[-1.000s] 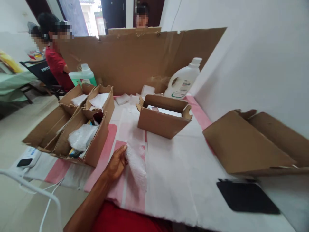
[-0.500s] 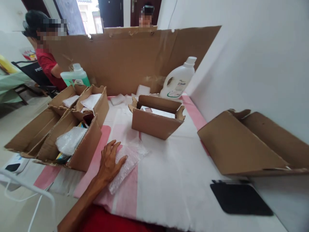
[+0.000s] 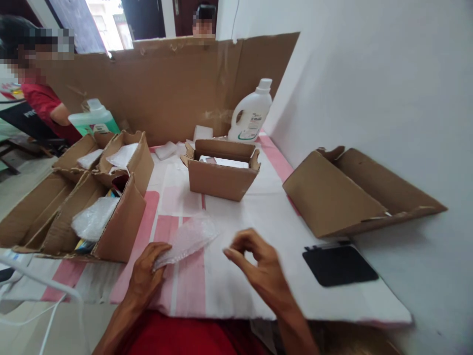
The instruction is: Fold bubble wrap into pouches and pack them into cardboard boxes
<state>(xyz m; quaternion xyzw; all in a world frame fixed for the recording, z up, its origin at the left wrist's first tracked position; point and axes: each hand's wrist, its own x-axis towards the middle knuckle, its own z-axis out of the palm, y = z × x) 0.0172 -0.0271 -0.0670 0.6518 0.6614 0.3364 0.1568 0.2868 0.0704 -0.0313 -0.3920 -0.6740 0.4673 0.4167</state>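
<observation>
Newly arrived from the right, the right hand [image 3: 262,268] hovers with fingers loosely curled, gripping nothing. It is just beside the clear bubble-wrap sheet [image 3: 188,236], whose near corner the left hand [image 3: 146,276] pinches against the pink-and-white covered surface [image 3: 281,222]. Pinning that corner firmly should keep the sheet flat. Beyond stands a small open brown cardboard box [image 3: 219,181].

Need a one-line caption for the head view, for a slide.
Left hand pinches a bubble wrap sheet on the pink-and-white table cover; empty right hand hovers beside it, open cardboard box behind.
</observation>
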